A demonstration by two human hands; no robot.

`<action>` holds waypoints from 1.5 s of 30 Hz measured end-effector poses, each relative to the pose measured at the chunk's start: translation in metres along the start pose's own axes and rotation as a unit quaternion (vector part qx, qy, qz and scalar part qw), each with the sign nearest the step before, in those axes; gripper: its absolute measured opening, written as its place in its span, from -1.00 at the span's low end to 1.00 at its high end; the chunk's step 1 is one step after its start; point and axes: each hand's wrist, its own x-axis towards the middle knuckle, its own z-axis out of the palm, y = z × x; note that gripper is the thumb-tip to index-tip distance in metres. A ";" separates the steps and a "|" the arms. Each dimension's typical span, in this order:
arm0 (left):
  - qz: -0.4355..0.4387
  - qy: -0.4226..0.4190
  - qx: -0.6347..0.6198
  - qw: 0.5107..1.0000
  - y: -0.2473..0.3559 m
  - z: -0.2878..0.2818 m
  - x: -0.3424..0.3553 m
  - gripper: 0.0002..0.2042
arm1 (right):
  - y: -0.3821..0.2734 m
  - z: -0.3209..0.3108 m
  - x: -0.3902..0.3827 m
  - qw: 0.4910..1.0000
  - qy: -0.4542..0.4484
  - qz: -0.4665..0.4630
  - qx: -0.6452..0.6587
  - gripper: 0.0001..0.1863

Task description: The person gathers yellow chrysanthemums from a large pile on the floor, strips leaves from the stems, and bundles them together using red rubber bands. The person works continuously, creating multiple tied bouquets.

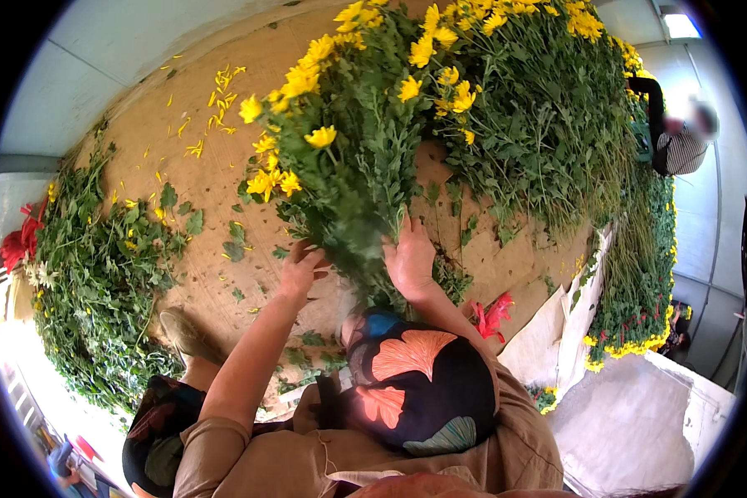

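One bunch of yellow chrysanthemums [340,149] stands on the brown floor mat [216,178] before the knees. Both hands clasp its stems: left hand [300,267] curled, right hand [408,257] flatter. Two leaf heaps [100,274] flank it.

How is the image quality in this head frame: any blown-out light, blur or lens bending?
Head view: strong fisheye bending with a black rim; the lower-left corner is blown out by daylight; the bunch of yellow flowers between the left hand and right hand is slightly motion-blurred; the person at upper right is blurred.

Upright yellow chrysanthemum bunch [349,158]
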 end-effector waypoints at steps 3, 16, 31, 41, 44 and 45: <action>-0.005 0.010 0.001 1.000 0.000 0.002 0.004 -0.54 | 0.015 -0.020 0.012 0.997 -0.034 0.042 0.048 -0.20; -0.035 0.028 0.034 0.998 0.010 -0.002 0.029 -0.66 | 0.165 -0.115 0.198 0.935 0.162 0.065 -0.310 0.12; -0.042 0.002 0.020 0.999 0.006 -0.016 0.031 -0.67 | 0.167 -0.178 0.164 0.951 0.142 0.044 -0.270 -0.23; -0.037 -0.006 0.024 0.999 -0.012 -0.009 0.013 -0.72 | -0.046 -0.141 0.134 0.975 -0.043 -0.050 -0.212 -0.66; -0.027 -0.013 0.041 0.999 -0.018 -0.003 0.008 -0.72 | -0.063 -0.082 0.126 0.972 -0.070 -0.082 -0.211 -0.33; -0.018 -0.013 0.044 0.999 -0.017 -0.003 0.004 -0.73 | -0.071 -0.081 0.109 0.972 -0.070 -0.127 -0.183 -0.10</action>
